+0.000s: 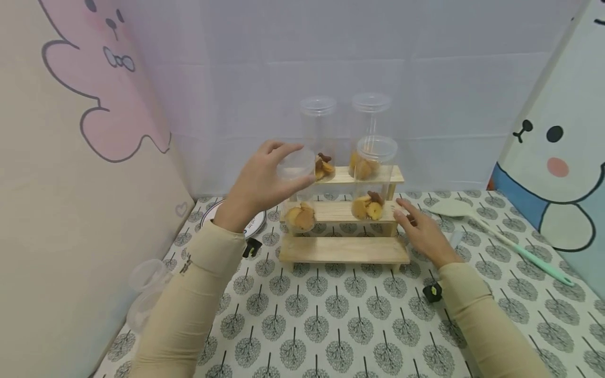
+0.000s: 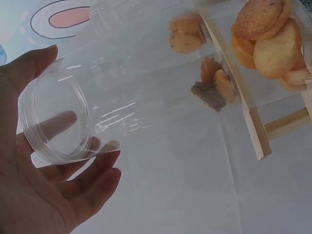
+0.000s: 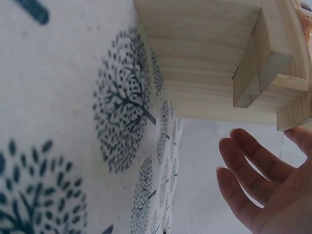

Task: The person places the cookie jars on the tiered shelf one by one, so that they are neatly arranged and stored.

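Observation:
My left hand [image 1: 260,181] holds a clear plastic jar of cookies [image 1: 300,216] by its lidded top, upright at the left end of the wooden tiered rack's [image 1: 345,249] middle step. In the left wrist view, thumb and fingers curve around the clear lid [image 2: 53,122]. Whether the jar's base rests on the step or hangs just in front, I cannot tell. My right hand [image 1: 423,231] is at the rack's right end, its fingers loosely bent; in the right wrist view one finger [image 3: 300,136] touches the wood. Another cookie jar [image 1: 373,181] stands on the middle step's right side.
Two more lidded cookie jars [image 1: 319,123] [image 1: 371,121] stand on the top step. A plate [image 1: 255,224] lies left of the rack, partly behind my arm. Clear plastic containers [image 1: 146,275] sit at the far left. A green-handled spatula [image 1: 520,249] lies right.

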Available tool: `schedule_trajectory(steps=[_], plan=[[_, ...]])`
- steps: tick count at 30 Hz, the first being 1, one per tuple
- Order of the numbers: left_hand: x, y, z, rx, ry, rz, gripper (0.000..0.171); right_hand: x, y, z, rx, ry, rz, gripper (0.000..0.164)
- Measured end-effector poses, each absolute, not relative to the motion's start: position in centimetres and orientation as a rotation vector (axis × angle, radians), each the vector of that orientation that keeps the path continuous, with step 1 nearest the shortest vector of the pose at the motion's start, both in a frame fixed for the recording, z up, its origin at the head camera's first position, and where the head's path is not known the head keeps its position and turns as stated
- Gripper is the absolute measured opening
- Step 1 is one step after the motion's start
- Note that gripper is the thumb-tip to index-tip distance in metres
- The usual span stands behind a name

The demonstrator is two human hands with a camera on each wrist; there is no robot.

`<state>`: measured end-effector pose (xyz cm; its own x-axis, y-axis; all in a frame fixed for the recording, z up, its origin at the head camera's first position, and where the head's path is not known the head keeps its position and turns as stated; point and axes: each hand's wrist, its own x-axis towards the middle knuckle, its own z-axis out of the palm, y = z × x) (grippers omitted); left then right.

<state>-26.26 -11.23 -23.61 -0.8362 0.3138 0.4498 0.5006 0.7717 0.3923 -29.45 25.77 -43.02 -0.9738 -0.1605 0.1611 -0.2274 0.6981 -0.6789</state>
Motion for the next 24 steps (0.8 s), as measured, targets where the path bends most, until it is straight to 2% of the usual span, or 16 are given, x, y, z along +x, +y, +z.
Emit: schedule_trajectory(steps=[11, 24], plan=[[-29.7, -8.0, -24.0, -0.534, -2.661, -0.782, 0.075, -29.2, 25.5, -42.9, 0.317, -2.818, 1.154, 0.065], [-30.8, -6.1, -24.6, -0.508, -2.686, -0.787, 0.075, -29.2, 25.3, -42.9, 0.32, -2.819, 1.128, 0.064]])
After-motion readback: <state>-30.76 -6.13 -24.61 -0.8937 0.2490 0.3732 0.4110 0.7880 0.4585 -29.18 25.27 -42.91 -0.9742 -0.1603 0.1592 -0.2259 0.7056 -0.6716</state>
